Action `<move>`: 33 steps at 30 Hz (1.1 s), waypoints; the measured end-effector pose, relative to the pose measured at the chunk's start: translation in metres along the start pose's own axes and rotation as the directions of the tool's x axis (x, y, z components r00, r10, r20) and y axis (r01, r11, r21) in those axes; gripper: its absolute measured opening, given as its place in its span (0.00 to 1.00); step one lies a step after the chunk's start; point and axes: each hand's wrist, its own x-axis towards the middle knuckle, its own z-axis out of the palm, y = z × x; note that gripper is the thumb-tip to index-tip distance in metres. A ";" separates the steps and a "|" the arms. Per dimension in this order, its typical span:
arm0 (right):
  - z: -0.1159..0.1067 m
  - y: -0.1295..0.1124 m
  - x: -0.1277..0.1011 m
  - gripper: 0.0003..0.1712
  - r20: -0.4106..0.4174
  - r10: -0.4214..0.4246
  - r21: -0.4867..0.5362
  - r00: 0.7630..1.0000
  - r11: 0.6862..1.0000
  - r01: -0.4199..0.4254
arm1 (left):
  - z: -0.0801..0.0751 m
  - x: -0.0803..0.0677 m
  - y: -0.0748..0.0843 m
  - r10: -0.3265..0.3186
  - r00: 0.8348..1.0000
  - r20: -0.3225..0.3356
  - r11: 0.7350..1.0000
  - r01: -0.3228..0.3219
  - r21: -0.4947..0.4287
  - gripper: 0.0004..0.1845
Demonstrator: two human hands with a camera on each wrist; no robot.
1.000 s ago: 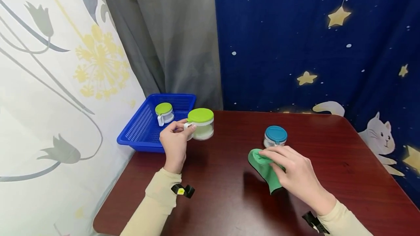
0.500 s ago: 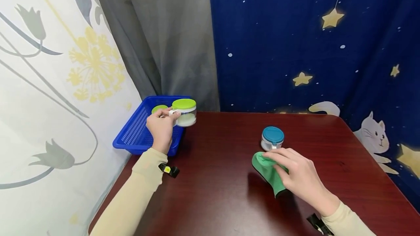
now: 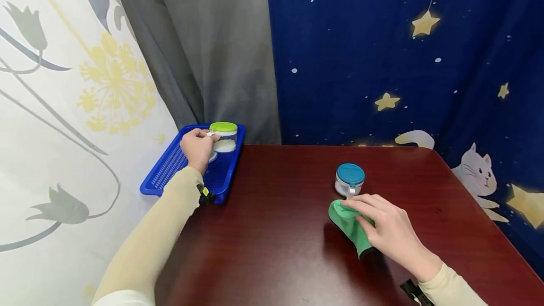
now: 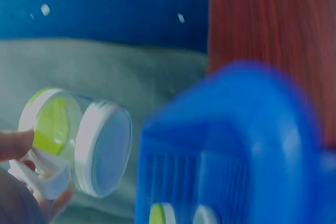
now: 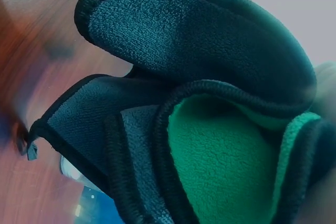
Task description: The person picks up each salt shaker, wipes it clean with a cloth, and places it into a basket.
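Note:
My left hand (image 3: pixel 196 149) pinches the white handle of a clear jar with a lime-green lid (image 3: pixel 224 139), its lower part holding something white. The jar is over the blue basket (image 3: pixel 149 188), above its rim in the left wrist view. A second green-lidded jar (image 4: pixel 164 214) is inside the basket, mostly hidden behind my hand in the head view. With curled fingers, my right hand (image 3: pixel 391 230) holds a folded green cloth (image 3: pixel 349 225) over the table. The right wrist view shows the cloth's dark grey side (image 5: pixel 142 30) and black edging.
A clear jar with a blue lid (image 3: pixel 350 176) stands on the dark red table (image 3: pixel 280 249), just beyond the cloth, handle towards me. Behind the table hang a grey curtain (image 3: pixel 233 60) and a starry blue one (image 3: pixel 340 70). A white patterned curtain (image 3: pixel 106 155) borders the left.
My left hand has carried the green-lidded jar left and away from me, from beside the basket to over it. The right hand still holds the cloth in nearly the same place.

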 end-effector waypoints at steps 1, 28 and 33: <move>0.000 0.000 -0.001 0.33 0.004 0.004 0.000 1.000 1.000 -0.004 | 0.000 0.006 -0.003 0.005 1.000 0.008 1.000 -0.006 0.020 0.12; -0.001 0.004 -0.014 0.34 0.022 0.036 -0.006 0.999 0.999 -0.036 | 0.027 0.057 -0.062 0.031 0.966 0.257 0.920 -0.128 0.370 0.15; -0.001 0.003 -0.017 0.34 0.020 0.050 -0.008 0.999 0.999 -0.050 | 0.031 0.059 -0.069 0.024 0.962 0.272 0.908 -0.135 0.397 0.16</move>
